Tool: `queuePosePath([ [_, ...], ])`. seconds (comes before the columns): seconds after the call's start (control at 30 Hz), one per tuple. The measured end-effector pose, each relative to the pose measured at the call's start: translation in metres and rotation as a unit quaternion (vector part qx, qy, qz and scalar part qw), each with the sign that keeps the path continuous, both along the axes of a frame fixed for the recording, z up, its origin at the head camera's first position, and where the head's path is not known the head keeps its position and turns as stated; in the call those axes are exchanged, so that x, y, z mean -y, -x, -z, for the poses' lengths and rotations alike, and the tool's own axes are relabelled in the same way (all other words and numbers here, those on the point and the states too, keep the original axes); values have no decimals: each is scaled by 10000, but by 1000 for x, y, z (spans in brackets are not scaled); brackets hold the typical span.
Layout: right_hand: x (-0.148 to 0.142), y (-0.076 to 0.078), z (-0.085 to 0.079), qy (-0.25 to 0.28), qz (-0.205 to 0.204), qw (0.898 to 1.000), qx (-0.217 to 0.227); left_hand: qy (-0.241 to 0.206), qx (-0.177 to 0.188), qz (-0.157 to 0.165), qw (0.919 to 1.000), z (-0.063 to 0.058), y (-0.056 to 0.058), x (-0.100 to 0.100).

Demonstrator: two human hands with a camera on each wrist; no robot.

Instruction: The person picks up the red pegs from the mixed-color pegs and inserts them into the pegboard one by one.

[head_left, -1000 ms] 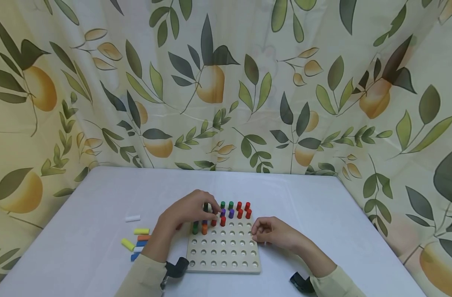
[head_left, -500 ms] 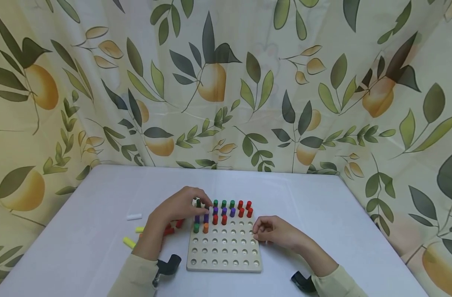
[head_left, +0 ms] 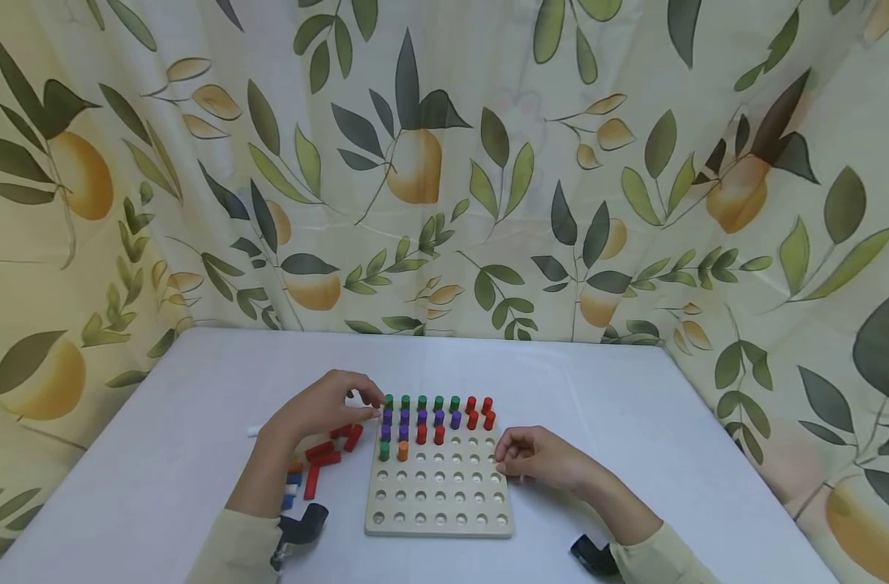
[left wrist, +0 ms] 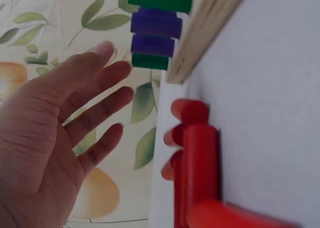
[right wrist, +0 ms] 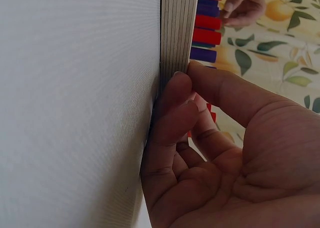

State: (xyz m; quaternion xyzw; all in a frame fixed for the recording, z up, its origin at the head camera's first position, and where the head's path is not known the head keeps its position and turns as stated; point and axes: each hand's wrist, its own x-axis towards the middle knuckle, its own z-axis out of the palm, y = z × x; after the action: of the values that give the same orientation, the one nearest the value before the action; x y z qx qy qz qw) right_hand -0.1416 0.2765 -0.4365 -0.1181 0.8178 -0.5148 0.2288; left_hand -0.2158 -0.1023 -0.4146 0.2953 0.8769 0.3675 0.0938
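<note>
A wooden pegboard (head_left: pixel 439 526) lies on the table, its back rows holding upright green, purple and red pegs. Nearer its left side stand a green peg (head_left: pixel 384 451) and an orange peg (head_left: pixel 403 451). My left hand (head_left: pixel 320 410) hovers by the back left corner, fingers loosely bent; the left wrist view shows nothing between them. At the board's right edge my right hand (head_left: pixel 547 460) has its fingers curled. In the right wrist view, thumb and bent fingers (right wrist: pixel 172 118) pinch that edge (right wrist: pixel 178 32).
Loose red pegs (head_left: pixel 326 458) lie left of the board, just below the left hand. Blue, orange and white pegs (head_left: pixel 293 478) are partly hidden by the left forearm. A white peg (head_left: pixel 253 431) lies farther left. A patterned curtain (head_left: pixel 444 203) hangs behind the table.
My left hand has moved left, from above the pegs in the back rows to the board's left corner, uncovering those pegs. The right hand has stayed at the board's edge.
</note>
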Motion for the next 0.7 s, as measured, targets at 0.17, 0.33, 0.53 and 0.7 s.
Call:
queuePosePath([
  [0.17, -1, 0, 1, -14, -15, 10000, -33, 148, 230, -141, 9995, 6, -1, 10],
  [0.33, -1, 0, 2, -20, -6, 10000, -21, 129, 213, -222, 9994, 7, -2, 22],
  [0.53, 0, 0, 4, -45, 13, 10000, -20, 202, 302, -400, 9985, 9, 0, 42],
  [0.7, 0, -1, 3, -95, 46, 9999, -48, 160, 190, -475, 9986, 8, 2, 58],
])
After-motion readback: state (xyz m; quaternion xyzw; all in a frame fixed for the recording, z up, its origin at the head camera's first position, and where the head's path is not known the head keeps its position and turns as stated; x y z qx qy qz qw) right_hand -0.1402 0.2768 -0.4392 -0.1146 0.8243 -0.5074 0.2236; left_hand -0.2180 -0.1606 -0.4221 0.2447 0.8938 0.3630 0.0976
